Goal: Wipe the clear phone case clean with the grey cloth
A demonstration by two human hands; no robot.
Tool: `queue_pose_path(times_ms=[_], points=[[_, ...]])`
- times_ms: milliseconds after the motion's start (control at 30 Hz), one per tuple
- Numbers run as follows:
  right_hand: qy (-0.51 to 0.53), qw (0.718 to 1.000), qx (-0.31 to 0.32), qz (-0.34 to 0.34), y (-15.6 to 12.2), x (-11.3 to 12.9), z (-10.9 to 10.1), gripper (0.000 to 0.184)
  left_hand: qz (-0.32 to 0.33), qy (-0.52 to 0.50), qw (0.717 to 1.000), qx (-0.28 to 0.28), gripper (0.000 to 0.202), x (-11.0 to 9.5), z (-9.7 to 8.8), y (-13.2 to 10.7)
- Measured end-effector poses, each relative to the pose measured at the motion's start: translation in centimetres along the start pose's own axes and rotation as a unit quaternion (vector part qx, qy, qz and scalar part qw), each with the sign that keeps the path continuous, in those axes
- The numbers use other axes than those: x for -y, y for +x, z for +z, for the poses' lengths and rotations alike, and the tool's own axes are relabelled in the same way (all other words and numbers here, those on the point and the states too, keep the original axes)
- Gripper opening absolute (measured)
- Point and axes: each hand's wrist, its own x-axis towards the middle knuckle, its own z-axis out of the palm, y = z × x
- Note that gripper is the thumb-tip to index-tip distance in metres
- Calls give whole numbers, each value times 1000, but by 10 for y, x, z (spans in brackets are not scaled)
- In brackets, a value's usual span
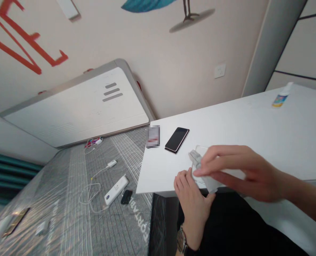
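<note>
As the right hand [250, 172] pinches a blurred grey object [195, 157], left hand [193, 199], grip unclear

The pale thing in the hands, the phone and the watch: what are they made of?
The pale thing may be thin plastic or cloth: it looks matte and floppy, but blur leaves that open. The phone seems glass-topped: its dark face is flat and glossy. The watch looks like shiny metal: its case glints.

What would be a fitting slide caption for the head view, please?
Left hand and right hand at a pale item, by a white table's edge, a dark-screened phone nearby.
</note>
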Motion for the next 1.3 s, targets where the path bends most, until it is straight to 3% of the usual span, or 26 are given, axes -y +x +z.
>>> queue_pose_path(times_ms=[67, 167, 300, 367, 500, 633, 700, 767, 933, 1033, 1133, 1233, 1300], points=[[-110, 990, 64, 64, -15, -41, 5, 25, -19, -30, 999, 20, 85, 0, 1, -1], [-203, 961, 173, 66, -48, -97, 16, 27, -37, -67, 997, 26, 80, 0, 2, -2], [-340, 929, 119, 85, -75, -131, 27, 39, -35, -75, 997, 12, 64, -1, 4, -3], [-357, 926, 101, 77, -79, -132, 32, 42, -36, -74, 997, 9, 62, -2, 4, -2], [-257, 950, 167, 53, -77, -121, 33, 53, -39, -79, 996, 13, 62, -2, 4, -2], [-190, 964, 78, 169, -68, -123, 6, 48, -36, -70, 997, 13, 62, -2, 3, -1], [-208, 961, 65, 171, -63, -129, -1, 46, -32, -67, 997, 10, 62, -2, 3, -1], [-248, 955, 98, 129, -61, -134, 5, 43, -33, -69, 997, 10, 62, -2, 3, -1], [-297, 944, 131, 50, -68, -124, 46, 50, -44, -85, 995, 15, 65, 0, 6, -2], [-286, 947, 142, 46, -65, -114, 46, 47, -45, -89, 995, 16, 70, 2, 7, -4], [-255, 958, 101, 81, -38, -113, 20, 39, -44, -85, 995, 13, 71, 3, 8, -5], [-232, 963, 9, 136, 14, -114, -5, 43, -41, -75, 996, 8, 70, 3, 9, -5], [-223, 963, -35, 147, 51, -107, -7, 47, -44, -72, 996, 0, 69, 4, 9, -5]])
